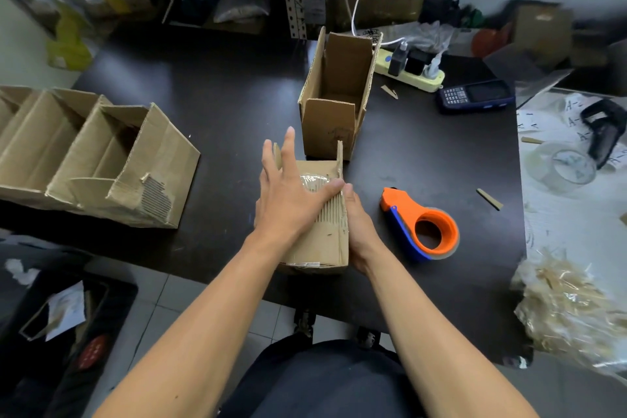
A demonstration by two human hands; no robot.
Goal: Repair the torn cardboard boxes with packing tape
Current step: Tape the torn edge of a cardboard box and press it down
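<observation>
We see a small cardboard box (319, 234) lying on its side at the bench's near edge, its torn corrugated patch partly covered with clear tape. An orange-and-blue tape dispenser (420, 226) lies just right of it — two more torn boxes, one upright (334, 95) behind, one tipped (129, 166) at left.

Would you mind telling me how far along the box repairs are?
Done: clear tape already covers part of the small box's torn face. In hand: the left hand presses that tape flat while the right hand steadies the box; the tape dispenser lies aside. Left: the large box shows an untaped tear.
</observation>
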